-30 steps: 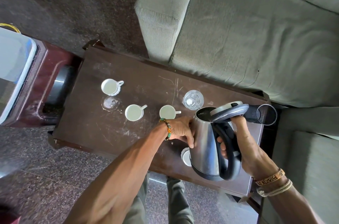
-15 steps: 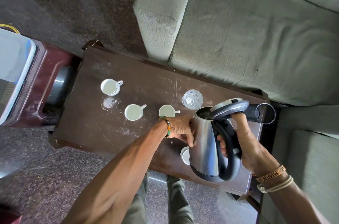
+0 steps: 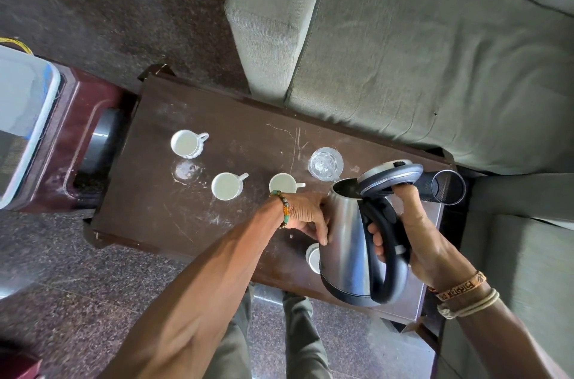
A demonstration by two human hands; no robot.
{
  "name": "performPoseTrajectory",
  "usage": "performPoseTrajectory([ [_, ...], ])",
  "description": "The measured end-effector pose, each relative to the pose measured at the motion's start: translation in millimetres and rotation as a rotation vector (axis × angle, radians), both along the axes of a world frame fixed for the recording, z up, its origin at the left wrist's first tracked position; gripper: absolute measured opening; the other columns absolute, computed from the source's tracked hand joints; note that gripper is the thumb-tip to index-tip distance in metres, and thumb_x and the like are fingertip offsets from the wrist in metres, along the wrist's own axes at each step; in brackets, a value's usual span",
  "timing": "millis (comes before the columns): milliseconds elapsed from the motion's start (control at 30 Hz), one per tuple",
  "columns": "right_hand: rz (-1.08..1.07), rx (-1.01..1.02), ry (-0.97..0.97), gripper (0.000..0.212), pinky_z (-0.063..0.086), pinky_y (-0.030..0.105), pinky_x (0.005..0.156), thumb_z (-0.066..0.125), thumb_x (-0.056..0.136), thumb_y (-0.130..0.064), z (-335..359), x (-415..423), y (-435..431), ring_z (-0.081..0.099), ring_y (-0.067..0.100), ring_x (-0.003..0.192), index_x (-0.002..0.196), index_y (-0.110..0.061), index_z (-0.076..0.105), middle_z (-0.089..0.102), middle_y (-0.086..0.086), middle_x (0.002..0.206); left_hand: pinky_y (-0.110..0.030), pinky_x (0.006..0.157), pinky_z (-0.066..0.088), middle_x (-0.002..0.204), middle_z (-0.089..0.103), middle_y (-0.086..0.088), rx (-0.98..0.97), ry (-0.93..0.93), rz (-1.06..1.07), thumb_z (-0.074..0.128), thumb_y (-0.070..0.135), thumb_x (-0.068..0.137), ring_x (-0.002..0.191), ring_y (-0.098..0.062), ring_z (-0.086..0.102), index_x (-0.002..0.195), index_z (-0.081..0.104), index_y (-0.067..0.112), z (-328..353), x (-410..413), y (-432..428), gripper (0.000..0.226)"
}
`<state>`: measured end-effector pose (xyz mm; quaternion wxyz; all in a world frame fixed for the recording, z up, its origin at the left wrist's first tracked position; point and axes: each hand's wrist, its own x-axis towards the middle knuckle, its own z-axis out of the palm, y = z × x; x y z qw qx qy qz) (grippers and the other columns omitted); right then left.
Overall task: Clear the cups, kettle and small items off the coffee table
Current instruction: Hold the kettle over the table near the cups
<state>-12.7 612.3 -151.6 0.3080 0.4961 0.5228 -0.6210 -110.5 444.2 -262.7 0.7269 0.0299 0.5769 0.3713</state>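
Observation:
My right hand (image 3: 413, 235) grips the black handle of a steel kettle (image 3: 348, 242), held above the right end of the dark coffee table (image 3: 161, 207), with my thumb on its raised lid (image 3: 389, 178). My left hand (image 3: 302, 217) rests flat against the kettle's side. Three white cups stand on the table: one at the left (image 3: 186, 143), one in the middle (image 3: 227, 186) and one (image 3: 284, 183) just beyond my left wrist. A clear glass (image 3: 325, 163) stands behind them. A white round item (image 3: 312, 257) peeks out under the kettle.
A grey-green sofa (image 3: 419, 52) runs along the table's far side and another seat (image 3: 521, 270) lies to the right. A black mesh cylinder (image 3: 444, 186) lies at the table's right end. A maroon stand (image 3: 77, 136) and a white box (image 3: 21, 117) sit left.
The kettle has stayed in my hands and shifted very slightly left and down. The cups and glass have not moved.

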Motion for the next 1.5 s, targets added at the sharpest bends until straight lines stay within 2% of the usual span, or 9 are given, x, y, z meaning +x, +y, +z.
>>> performPoseTrajectory([
  [133, -0.002, -0.009, -0.012, 0.092, 0.049, 0.029, 0.051, 0.051, 0.056, -0.093, 1, 0, 1, 0.052, 0.025, 0.05, 0.069, -0.003, 0.065, 0.056, 0.015, 0.062, -0.057, 0.098, 0.048, 0.123, 0.06, -0.029, 0.005, -0.033, -0.023, 0.065, -0.02, 0.073, 0.105, -0.041, 0.064, 0.13, 0.048, -0.004, -2, -1, 2, 0.061],
  [300, 0.0, -0.006, -0.005, 0.091, 0.049, 0.026, 0.049, 0.05, 0.057, -0.092, 2, -1, 0, 0.052, 0.024, 0.049, 0.07, -0.003, 0.064, 0.056, 0.014, 0.061, -0.043, 0.084, 0.058, 0.107, 0.067, -0.019, 0.07, -0.135, 0.024, 0.068, -0.026, 0.061, 0.084, -0.028, 0.07, 0.115, 0.057, 0.01, 1, -3, 1, 0.066],
  [400, 0.003, -0.017, 0.009, 0.088, 0.049, 0.026, 0.05, 0.05, 0.06, -0.092, 4, -1, -1, 0.052, 0.023, 0.05, 0.07, -0.006, 0.064, 0.056, 0.013, 0.064, -0.047, 0.089, 0.056, 0.12, 0.059, -0.034, 0.071, -0.135, 0.009, 0.072, -0.023, 0.058, 0.09, -0.032, 0.069, 0.122, 0.053, 0.0, 0, -4, -1, 0.071],
  [600, 0.009, -0.015, 0.019, 0.092, 0.049, 0.028, 0.05, 0.05, 0.055, -0.093, 5, 0, -2, 0.052, 0.022, 0.05, 0.072, -0.004, 0.064, 0.056, 0.012, 0.062, -0.054, 0.093, 0.052, 0.123, 0.059, -0.031, 0.073, -0.13, -0.013, 0.074, -0.021, 0.055, 0.11, -0.044, 0.063, 0.123, 0.054, 0.0, -1, -4, -2, 0.074],
  [1000, -0.005, -0.024, 0.026, 0.089, 0.05, 0.027, 0.048, 0.052, 0.056, -0.093, 2, 3, -1, 0.053, 0.023, 0.049, 0.064, -0.006, 0.067, 0.058, 0.013, 0.061, -0.046, 0.083, 0.058, 0.122, 0.059, -0.032, 0.063, -0.129, 0.024, 0.072, -0.024, 0.056, 0.085, -0.031, 0.071, 0.123, 0.052, 0.002, -1, -2, -4, 0.074],
  [1167, 0.007, -0.018, 0.034, 0.091, 0.05, 0.029, 0.051, 0.05, 0.057, -0.095, 1, 4, 0, 0.053, 0.025, 0.051, 0.065, -0.006, 0.067, 0.057, 0.015, 0.063, -0.044, 0.083, 0.058, 0.12, 0.06, -0.033, 0.092, -0.116, 0.012, 0.072, -0.023, 0.057, 0.089, -0.033, 0.07, 0.123, 0.052, 0.0, -2, -3, -4, 0.073],
  [1267, 0.016, 0.005, 0.048, 0.093, 0.049, 0.029, 0.052, 0.051, 0.055, -0.097, 1, 6, -1, 0.052, 0.025, 0.052, 0.067, -0.006, 0.067, 0.057, 0.014, 0.064, -0.046, 0.084, 0.058, 0.109, 0.066, -0.027, 0.104, -0.102, 0.031, 0.072, -0.025, 0.056, 0.089, -0.034, 0.07, 0.115, 0.057, 0.006, -4, -2, -3, 0.068],
  [1400, 0.042, 0.043, 0.067, 0.091, 0.049, 0.028, 0.055, 0.053, 0.047, -0.099, 2, 10, -3, 0.053, 0.024, 0.052, 0.06, -0.011, 0.069, 0.058, 0.013, 0.062, -0.042, 0.074, 0.06, 0.064, 0.064, -0.002, 0.14, -0.013, 0.057, 0.073, -0.023, 0.05, 0.069, -0.025, 0.071, 0.088, 0.062, 0.022, -2, 0, -4, 0.06],
  [1500, 0.06, 0.055, 0.089, 0.086, 0.049, 0.031, 0.059, 0.05, 0.054, -0.097, 4, 17, -2, 0.054, 0.023, 0.055, 0.06, -0.013, 0.07, 0.059, 0.013, 0.064, -0.037, 0.066, 0.06, 0.072, 0.061, -0.009, 0.115, 0.067, 0.077, 0.075, -0.022, 0.045, 0.071, -0.024, 0.067, 0.095, 0.06, 0.021, 2, 2, -3, 0.068],
])
